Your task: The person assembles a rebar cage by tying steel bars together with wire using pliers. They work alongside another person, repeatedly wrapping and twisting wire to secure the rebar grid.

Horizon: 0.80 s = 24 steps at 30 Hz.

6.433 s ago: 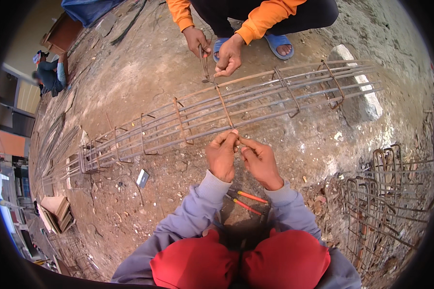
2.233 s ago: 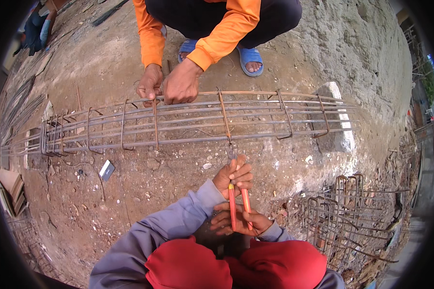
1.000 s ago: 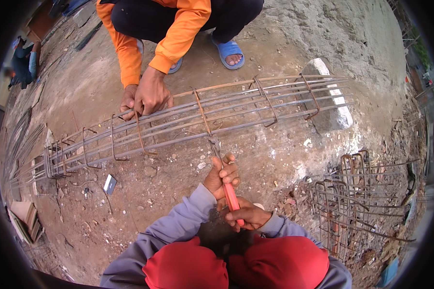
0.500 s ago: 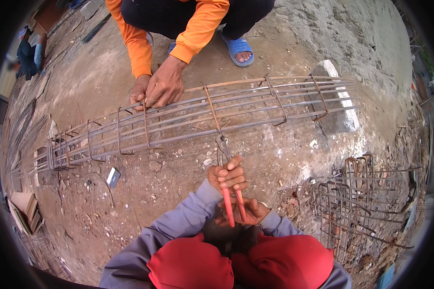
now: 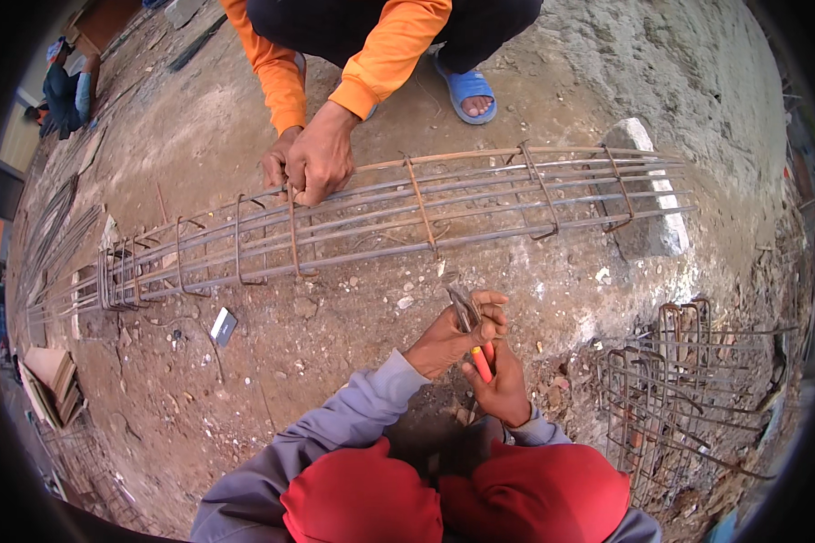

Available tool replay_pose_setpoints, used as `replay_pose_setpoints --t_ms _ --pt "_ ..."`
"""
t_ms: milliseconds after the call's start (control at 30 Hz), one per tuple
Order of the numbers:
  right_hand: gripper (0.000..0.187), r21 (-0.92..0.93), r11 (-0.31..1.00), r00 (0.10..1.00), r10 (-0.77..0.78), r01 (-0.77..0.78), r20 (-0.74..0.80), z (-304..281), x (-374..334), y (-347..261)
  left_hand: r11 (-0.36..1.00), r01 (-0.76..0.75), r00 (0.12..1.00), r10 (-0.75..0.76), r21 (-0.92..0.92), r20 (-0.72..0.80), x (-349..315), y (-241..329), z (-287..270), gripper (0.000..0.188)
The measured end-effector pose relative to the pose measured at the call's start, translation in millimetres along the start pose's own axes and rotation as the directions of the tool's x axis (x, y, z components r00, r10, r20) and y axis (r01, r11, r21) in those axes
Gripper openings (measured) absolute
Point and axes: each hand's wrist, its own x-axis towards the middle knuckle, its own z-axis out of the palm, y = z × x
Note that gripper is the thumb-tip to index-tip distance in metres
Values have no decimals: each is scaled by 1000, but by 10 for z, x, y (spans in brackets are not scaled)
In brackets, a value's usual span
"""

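Observation:
Red-handled pincers point(image 5: 465, 306) are between my two hands, their metal jaws pointing up and away from me. My left hand point(image 5: 444, 342) is closed around the metal part below the jaws, its fingertips curling past the right side. Lower and to the right, my right hand point(image 5: 505, 389) grips the red handles, which it partly covers. Just beyond the jaws, and apart from them, lies a long rebar cage point(image 5: 371, 244) of straight bars and square stirrups. Across it, a co-worker's hands point(image 5: 321, 163) in orange sleeves pinch at a stirrup on the far bar.
A concrete block point(image 5: 670, 217) sits under the cage's right end. Bent rebar point(image 5: 670, 380) is piled at the right. A small white-and-dark packet point(image 5: 224, 327) lies on the dirt, and boards point(image 5: 52, 380) are at the far left. Another person point(image 5: 66, 90) crouches at the far upper left.
The pincers have drawn back from the cage's near bar toward me and right. My left hand has shifted from the handles to the metal part; my right hand has come up onto the handles.

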Motion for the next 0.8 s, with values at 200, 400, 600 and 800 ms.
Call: replay_pose_setpoints --t_ms 200,400,600,800 --pt "41 404 883 966 168 -236 198 19 -161 260 946 45 949 60 322 -310 23 -218 -34 46" --pt "64 460 832 950 250 -310 188 94 -99 169 992 -82 678 -12 -92 -735 35 -178 -495 46" --pt "69 416 904 993 114 -99 -12 359 -47 -30 928 -120 838 -96 -354 -536 457 163 -976 26" --pt "68 298 951 997 -70 78 -40 512 167 -253 945 -208 732 -21 -253 -681 532 19 -1023 12"
